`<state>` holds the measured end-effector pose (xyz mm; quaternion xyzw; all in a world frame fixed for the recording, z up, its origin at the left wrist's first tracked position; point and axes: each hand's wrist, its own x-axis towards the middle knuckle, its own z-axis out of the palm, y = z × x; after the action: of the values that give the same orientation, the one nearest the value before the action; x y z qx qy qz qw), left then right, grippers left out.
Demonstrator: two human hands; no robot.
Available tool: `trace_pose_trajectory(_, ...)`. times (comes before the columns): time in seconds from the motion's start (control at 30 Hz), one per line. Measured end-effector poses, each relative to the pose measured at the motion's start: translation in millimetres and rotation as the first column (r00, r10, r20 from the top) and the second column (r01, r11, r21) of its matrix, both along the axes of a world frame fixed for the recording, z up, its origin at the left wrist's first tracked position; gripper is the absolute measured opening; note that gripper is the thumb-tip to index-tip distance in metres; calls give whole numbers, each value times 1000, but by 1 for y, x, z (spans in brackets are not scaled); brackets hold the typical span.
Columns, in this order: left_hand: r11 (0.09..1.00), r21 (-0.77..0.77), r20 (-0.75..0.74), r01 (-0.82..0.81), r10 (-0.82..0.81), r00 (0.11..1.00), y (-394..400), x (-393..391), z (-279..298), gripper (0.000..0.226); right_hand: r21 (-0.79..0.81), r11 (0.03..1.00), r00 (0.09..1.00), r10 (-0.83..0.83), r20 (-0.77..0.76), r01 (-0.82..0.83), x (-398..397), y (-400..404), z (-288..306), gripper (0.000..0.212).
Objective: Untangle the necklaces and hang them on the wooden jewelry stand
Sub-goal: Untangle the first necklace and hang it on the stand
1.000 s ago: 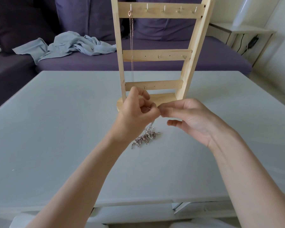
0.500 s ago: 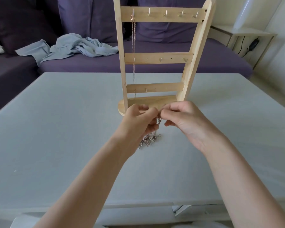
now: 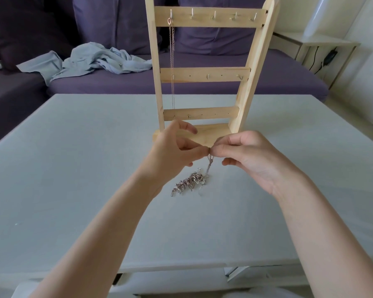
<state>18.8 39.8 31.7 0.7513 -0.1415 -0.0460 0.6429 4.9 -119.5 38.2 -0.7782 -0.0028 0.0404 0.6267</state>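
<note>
Just below the hands, the tangled necklaces (image 3: pixel 190 182) lie heaped on the table (image 3: pixel 73 168), one strand rising to the fingertips. The left hand (image 3: pixel 174 151) and right hand (image 3: pixel 243 153) meet, each pinching that strand, other fingers loosely curled. Just beyond them stands the wooden jewelry stand (image 3: pixel 205 74), a thin chain (image 3: pixel 172 61) hanging from its top-left hook.

I see my left hand (image 3: pixel 172 151) and right hand (image 3: pixel 248 155) meeting fingertip to fingertip, both pinching one thin silver chain (image 3: pixel 209 163) that drops to a tangled heap of silver necklaces (image 3: pixel 190 182) on the pale grey surface (image 3: pixel 73 168). Just behind stands the pale wooden ladder-shaped jewelry stand (image 3: pixel 205 74), a fine rose-gold necklace (image 3: pixel 172 61) hanging from its top-left hook.
</note>
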Motion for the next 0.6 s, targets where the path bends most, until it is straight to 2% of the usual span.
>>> trace_pose_trajectory(0.13, 999, -47, -46, -5, 3, 999, -6, -1, -2, 24, 84, 996, 1000, -11, -25, 13, 1, 8, -3, 18)
trace_pose_trajectory(0.3, 995, -89, -156, -50, 35, 987, -13, -3, -5, 20, 65, 998, 998, -3, -55, 7, 4, 12, -6, 19)
trace_pose_trajectory(0.4, 967, -232, -312, -105, 28, 950, -14, -3, -5, 18, 62, 998, 999, 23, -48, -20, 4, 11, -5, 21)
trace_pose_trajectory(0.5, 896, -417, -416, -152, -39, 909, -12, -2, -3, 24, 35, 999, 999, 42, -28, -41, 4, 10, -3, 23)
trace_pose_trajectory(0.6, 880, -442, -420, -173, -33, 907, -11, -1, -3, 25, 29, 998, 998, 60, -35, -59, 2, 12, -2, 24)
